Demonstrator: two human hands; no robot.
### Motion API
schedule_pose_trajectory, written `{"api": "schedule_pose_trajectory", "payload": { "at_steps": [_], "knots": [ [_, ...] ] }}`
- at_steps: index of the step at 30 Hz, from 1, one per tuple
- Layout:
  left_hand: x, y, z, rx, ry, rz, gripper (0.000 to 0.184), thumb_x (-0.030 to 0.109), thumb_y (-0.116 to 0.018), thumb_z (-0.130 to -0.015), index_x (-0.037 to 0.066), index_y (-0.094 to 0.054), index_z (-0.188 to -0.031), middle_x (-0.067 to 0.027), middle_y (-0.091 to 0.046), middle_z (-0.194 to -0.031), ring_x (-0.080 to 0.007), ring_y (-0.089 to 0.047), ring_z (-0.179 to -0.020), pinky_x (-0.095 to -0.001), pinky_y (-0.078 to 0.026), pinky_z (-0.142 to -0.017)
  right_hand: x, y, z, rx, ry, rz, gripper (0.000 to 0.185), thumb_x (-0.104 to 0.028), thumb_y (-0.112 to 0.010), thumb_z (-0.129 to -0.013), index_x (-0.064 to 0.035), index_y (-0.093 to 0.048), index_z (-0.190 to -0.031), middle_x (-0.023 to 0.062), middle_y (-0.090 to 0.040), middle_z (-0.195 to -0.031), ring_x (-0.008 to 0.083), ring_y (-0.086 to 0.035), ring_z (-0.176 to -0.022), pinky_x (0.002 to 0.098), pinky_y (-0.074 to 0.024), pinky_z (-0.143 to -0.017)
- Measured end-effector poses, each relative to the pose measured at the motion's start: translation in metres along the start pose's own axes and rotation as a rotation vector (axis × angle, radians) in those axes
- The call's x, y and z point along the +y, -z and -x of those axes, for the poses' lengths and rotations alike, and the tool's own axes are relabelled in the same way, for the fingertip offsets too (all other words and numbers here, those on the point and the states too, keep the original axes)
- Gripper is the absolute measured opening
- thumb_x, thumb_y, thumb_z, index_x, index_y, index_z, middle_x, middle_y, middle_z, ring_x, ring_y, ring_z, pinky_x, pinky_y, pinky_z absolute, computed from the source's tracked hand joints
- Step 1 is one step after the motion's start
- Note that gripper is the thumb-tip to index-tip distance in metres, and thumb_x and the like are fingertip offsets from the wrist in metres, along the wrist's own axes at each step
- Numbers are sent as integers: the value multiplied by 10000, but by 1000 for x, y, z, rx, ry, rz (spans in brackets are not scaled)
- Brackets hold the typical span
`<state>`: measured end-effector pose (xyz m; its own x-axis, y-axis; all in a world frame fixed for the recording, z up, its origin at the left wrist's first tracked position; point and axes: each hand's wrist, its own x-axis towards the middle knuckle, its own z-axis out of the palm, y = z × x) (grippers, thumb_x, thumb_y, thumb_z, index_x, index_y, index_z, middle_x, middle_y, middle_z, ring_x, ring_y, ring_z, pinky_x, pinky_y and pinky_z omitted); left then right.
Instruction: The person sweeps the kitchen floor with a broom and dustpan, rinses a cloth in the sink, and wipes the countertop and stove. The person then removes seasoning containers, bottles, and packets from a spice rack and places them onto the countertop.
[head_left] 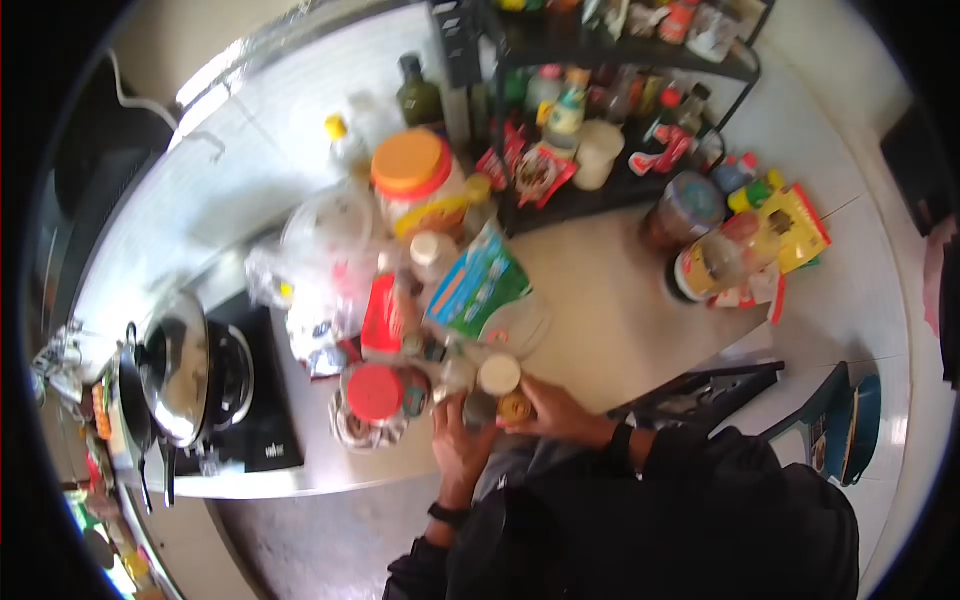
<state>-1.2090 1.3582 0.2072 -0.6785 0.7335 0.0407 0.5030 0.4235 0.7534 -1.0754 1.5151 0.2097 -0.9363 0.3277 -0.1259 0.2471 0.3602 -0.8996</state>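
At the counter's front edge, my left hand (460,450) is closed around the near side of a small jar with a dark grey lid (480,408). My right hand (560,412) is curled about a small jar with a gold-brown lid (515,408), right beside it. Just behind these two stands a jar with a white lid (500,375). A clear container (457,372) is left of that, partly blurred. Further left, a jar with a red lid (375,392) sits on a crumpled cloth (365,433). The undersides of my fingers are hidden.
Behind are a blue-green packet (482,285), a large orange-lidded jar (412,165) and plastic bags (330,240). A black rack (600,215) full of bottles stands at the back. A stove (250,430) with a lidded pan (180,370) is left; bottles and a yellow packet (795,230) are right.
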Motion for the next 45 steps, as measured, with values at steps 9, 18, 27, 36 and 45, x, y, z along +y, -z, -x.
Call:
{"api": "schedule_pose_trajectory", "payload": {
  "at_steps": [9,18,27,36,45],
  "knots": [
    [7,8,13,61,105,64,556,180,-805,-724,51,-554,-1203,-187,-598,-1139,-378,-612,-1054,-434,-503,-887,20,-16,0,159,172,259,889,-182,-792,-757,-7,-300,-1476,207,-593,-1200,385,-584,-1070,444,-463,-917],
    [-9,-8,-8,153,25,0,568,184,-791,-719,71,-541,-1217,-177,-581,-1164,-383,-598,-1072,-447,-508,-886,21,-13,-24,203,147,291,848,-155,-787,-749,-28,-340,-1458,193,-599,-1193,379,-587,-1059,441,-462,-909],
    [7,-5,-9,147,148,-30,572,249,-822,-719,85,-575,-1208,-183,-603,-1138,-389,-625,-1028,-460,-519,-848,19,-13,-41,294,246,287,834,-147,-822,-725,-55,-396,-1436,168,-531,-1330,358,-560,-1175,415,-479,-972],
    [6,-29,-28,210,114,-33,620,233,-811,-726,70,-541,-1259,-211,-592,-1162,-412,-615,-1048,-475,-522,-851,26,-2,-61,317,257,236,810,-113,-842,-671,-70,-458,-1382,150,-528,-1324,352,-555,-1189,403,-492,-962],
    [5,-27,-29,191,54,-23,746,228,-822,-698,21,-495,-1335,-249,-573,-1205,-425,-591,-1076,-488,-500,-892,16,14,-50,232,136,413,877,-212,-819,-725,-43,-364,-1455,166,-490,-1354,353,-518,-1212,437,-445,-994]
  ]
}}
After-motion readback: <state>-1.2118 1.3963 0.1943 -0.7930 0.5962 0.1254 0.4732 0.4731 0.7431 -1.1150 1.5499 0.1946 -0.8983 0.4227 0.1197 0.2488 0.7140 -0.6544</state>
